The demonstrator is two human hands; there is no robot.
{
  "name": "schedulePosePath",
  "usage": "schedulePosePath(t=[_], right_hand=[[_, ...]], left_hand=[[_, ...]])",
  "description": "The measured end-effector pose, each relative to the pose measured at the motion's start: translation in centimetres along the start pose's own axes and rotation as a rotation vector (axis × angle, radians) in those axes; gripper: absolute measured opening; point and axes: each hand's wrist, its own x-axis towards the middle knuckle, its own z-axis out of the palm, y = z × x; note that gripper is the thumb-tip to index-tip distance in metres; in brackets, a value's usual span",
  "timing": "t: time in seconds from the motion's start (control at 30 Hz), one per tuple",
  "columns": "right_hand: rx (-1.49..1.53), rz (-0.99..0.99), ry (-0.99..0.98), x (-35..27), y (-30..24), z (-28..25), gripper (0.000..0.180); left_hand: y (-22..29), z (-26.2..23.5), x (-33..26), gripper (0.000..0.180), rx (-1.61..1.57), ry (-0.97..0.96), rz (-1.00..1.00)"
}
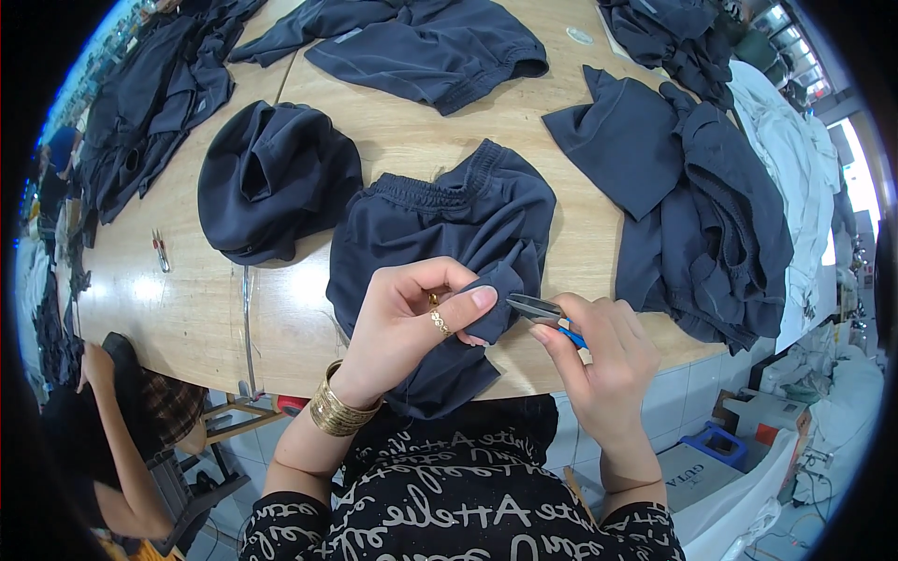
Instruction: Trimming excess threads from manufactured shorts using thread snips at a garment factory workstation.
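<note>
At the far left a co-worker's arm point(120, 425) is reaching toward dark cloth beyond the tabletop point(196, 309), apparently too far off to be jostling anything here. A small metal tool point(162, 251) is lying loose on the tabletop; a garment being dragged across could be snagging on it. Next, a bunched dark garment point(276, 178) is sitting just beside the worked piece, and cloth of the same colour could be getting mixed up with it.

The dark garment with the gathered waistband point(440, 224) is lying mid-tabletop in front of the person, its lower end hanging over the near edge. That overhang could be pulling the cloth down if the grip slackens. The left hand point(407, 313) is closing thumb against fingers, pinching a folded part of this garment. The right hand point(603, 355) is curling around blue-handled snips point(541, 309), their tips pointing at the fold; whether they are touching it, I cannot tell. The chief risk seems to be a nick in the fabric or the left thumb, caused by blades working so near it. Farther right, a dark garment pile point(711, 206) is resting well apart from the blades.
</note>
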Motion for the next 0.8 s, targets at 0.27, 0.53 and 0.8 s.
schedulePosePath(t=[0.27,0.53,0.8], right_hand=[[0.004,-0.006,0.006,0.1,0.1,-0.2,0.023],[0.081,0.069,0.013,-0.1,0.2,-0.6,0.023],[0.092,0.124,0.009,-0.4,0.1,-1.0,0.023]], left_hand=[[0.1,0.2,0.1,0.012,-0.009,0.002,-0.013],[-0.1,0.3,0.0,0.011,0.019,-0.019,0.041],[-0.1,0.3,-0.1,0.012,0.051,-0.02,0.092]])
